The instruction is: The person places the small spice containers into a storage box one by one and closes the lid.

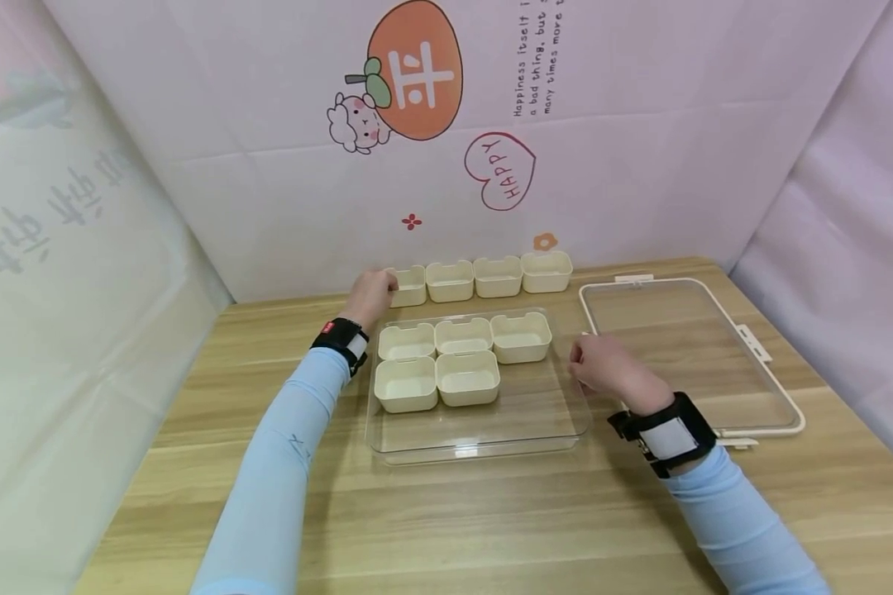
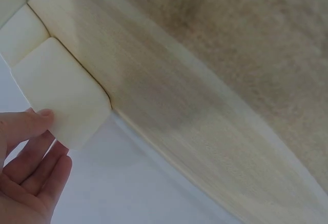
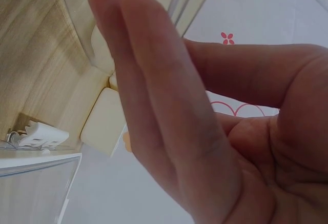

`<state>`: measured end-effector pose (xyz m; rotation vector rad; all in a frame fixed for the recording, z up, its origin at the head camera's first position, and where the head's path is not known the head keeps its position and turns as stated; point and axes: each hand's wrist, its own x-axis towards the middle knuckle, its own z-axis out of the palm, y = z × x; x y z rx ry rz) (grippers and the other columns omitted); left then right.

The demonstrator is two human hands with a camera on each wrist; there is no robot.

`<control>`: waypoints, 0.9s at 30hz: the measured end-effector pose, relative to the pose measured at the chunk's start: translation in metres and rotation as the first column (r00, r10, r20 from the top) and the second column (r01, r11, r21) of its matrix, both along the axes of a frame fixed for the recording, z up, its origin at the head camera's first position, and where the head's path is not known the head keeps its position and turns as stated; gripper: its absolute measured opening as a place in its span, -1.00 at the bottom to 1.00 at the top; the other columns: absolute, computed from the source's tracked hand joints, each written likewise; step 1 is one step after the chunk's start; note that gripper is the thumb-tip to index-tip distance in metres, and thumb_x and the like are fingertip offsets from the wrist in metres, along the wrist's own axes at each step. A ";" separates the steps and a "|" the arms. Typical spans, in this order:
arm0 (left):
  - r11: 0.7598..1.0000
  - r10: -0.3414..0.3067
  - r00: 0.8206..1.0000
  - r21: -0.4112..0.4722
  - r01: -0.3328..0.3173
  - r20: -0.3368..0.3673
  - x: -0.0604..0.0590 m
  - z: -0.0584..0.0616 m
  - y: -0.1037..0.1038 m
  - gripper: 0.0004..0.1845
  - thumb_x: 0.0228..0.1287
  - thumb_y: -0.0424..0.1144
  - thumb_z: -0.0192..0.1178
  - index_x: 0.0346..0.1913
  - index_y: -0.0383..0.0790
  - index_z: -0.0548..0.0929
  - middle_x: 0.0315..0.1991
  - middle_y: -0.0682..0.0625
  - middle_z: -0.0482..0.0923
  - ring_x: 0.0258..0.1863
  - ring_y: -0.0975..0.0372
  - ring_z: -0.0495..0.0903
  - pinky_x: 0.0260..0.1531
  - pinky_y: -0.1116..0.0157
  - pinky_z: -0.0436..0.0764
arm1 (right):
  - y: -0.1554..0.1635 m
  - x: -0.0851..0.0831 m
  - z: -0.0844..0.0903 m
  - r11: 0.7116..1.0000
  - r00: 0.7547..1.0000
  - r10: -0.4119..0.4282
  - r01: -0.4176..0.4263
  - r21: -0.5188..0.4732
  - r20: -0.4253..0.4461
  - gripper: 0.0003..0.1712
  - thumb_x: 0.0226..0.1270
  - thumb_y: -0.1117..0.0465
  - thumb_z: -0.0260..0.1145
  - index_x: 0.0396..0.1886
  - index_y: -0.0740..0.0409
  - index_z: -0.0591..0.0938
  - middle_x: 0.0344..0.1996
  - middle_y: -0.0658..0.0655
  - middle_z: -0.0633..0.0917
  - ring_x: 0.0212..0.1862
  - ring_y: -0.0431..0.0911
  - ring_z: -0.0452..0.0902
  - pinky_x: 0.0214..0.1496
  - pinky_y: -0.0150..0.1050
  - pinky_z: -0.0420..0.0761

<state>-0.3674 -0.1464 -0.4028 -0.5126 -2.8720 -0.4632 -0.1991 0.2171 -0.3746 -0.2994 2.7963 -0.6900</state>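
Note:
My left hand [image 1: 372,293] pinches the leftmost cream cup [image 1: 408,286] of the back row. In the left wrist view its thumb lies on the side of that cup [image 2: 64,90], with the other fingers curled below. My right hand [image 1: 608,368] is at the right wall of a clear plastic bin [image 1: 472,450], the rim running between thumb and fingers in the right wrist view. Part of that contact is hidden behind the fingers [image 3: 164,75]. Inside the bin stand several cream cups, among them one at front left [image 1: 406,387] and one at back right [image 1: 521,339].
More cream cups, such as the right end cup [image 1: 546,273], stand in line along the back edge of the wooden table [image 1: 446,529]. A clear lid [image 1: 688,355] with a white frame and clips lies right of the bin. A printed cloth [image 1: 283,198] hangs behind.

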 end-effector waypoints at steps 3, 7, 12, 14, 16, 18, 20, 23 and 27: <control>1.000 -0.007 1.000 0.006 0.007 -0.007 0.001 0.000 -0.001 -0.77 0.19 -0.55 0.08 -0.21 -0.35 0.73 -0.17 -0.18 0.68 -0.14 0.01 0.62 -0.06 0.13 0.58 | -0.001 0.000 0.001 1.000 1.000 -0.001 0.001 0.008 0.005 -0.87 0.31 0.30 0.17 -0.38 0.31 0.54 -0.53 0.14 0.63 -0.52 -0.11 0.58 -0.47 -0.31 0.48; 1.000 -0.020 1.000 0.008 0.020 -0.020 0.001 0.000 -0.002 -0.76 0.18 -0.56 0.06 -0.24 -0.36 0.73 -0.17 -0.17 0.68 -0.15 0.01 0.61 -0.07 0.14 0.58 | -0.001 0.000 0.000 1.000 1.000 -0.010 0.010 0.011 0.011 -0.88 0.31 0.30 0.16 -0.37 0.29 0.54 -0.52 0.14 0.62 -0.51 -0.11 0.56 -0.47 -0.31 0.47; 1.000 -0.027 1.000 0.005 0.027 -0.014 0.000 -0.001 -0.001 -0.75 0.19 -0.57 0.06 -0.22 -0.35 0.73 -0.15 -0.17 0.67 -0.14 0.01 0.61 -0.06 0.13 0.58 | 0.000 -0.001 -0.002 1.000 1.000 -0.017 0.017 0.010 0.016 -0.88 0.32 0.30 0.16 -0.38 0.28 0.53 -0.52 0.15 0.62 -0.51 -0.11 0.56 -0.48 -0.31 0.46; 1.000 -0.020 1.000 0.002 0.020 -0.004 0.001 -0.002 -0.001 -0.75 0.20 -0.56 0.06 -0.20 -0.35 0.73 -0.13 -0.17 0.67 -0.13 0.01 0.60 -0.04 0.13 0.57 | 0.000 -0.001 -0.002 1.000 1.000 -0.015 0.015 0.015 0.014 -0.87 0.32 0.30 0.16 -0.38 0.28 0.53 -0.52 0.15 0.62 -0.51 -0.11 0.56 -0.48 -0.31 0.46; 1.000 -0.011 1.000 0.004 0.011 0.008 0.001 -0.002 -0.001 -0.75 0.20 -0.56 0.06 -0.19 -0.35 0.73 -0.13 -0.17 0.66 -0.13 0.02 0.59 -0.04 0.14 0.57 | 0.000 -0.001 -0.003 1.000 1.000 -0.015 0.015 0.020 0.012 -0.87 0.32 0.29 0.16 -0.38 0.28 0.53 -0.52 0.15 0.62 -0.52 -0.11 0.56 -0.48 -0.31 0.47; 1.000 -0.010 1.000 0.002 0.010 0.008 0.001 -0.002 0.000 -0.74 0.21 -0.56 0.05 -0.20 -0.35 0.73 -0.13 -0.16 0.66 -0.14 0.03 0.59 -0.05 0.13 0.57 | 0.000 -0.001 -0.003 1.000 1.000 -0.017 0.017 0.021 0.009 -0.87 0.32 0.30 0.17 -0.39 0.29 0.54 -0.53 0.14 0.62 -0.52 -0.12 0.56 -0.48 -0.31 0.47; 1.000 -0.014 1.000 0.002 0.014 0.002 0.002 -0.002 0.000 -0.75 0.21 -0.57 0.04 -0.21 -0.35 0.73 -0.14 -0.16 0.66 -0.15 0.03 0.59 -0.06 0.13 0.57 | 0.000 -0.001 -0.003 1.000 1.000 -0.011 0.011 0.019 0.002 -0.87 0.31 0.30 0.16 -0.40 0.29 0.54 -0.54 0.14 0.62 -0.53 -0.12 0.55 -0.49 -0.31 0.46; 1.000 -0.024 1.000 -0.006 0.024 -0.018 0.003 -0.001 0.000 -0.75 0.21 -0.56 0.03 -0.25 -0.35 0.73 -0.18 -0.16 0.67 -0.18 0.03 0.60 -0.09 0.13 0.58 | 0.000 -0.002 -0.003 1.000 1.000 -0.010 0.010 0.023 -0.009 -0.87 0.30 0.31 0.17 -0.43 0.27 0.54 -0.57 0.12 0.62 -0.54 -0.13 0.54 -0.48 -0.32 0.45; 0.999 -0.034 0.999 -0.012 0.034 -0.039 0.002 0.000 0.000 -0.75 0.20 -0.56 0.03 -0.27 -0.34 0.73 -0.22 -0.15 0.67 -0.22 0.05 0.60 -0.14 0.15 0.58 | 0.001 -0.001 -0.002 1.000 1.000 -0.006 0.007 0.027 -0.015 -0.87 0.29 0.31 0.18 -0.45 0.27 0.53 -0.58 0.12 0.61 -0.55 -0.13 0.54 -0.48 -0.32 0.44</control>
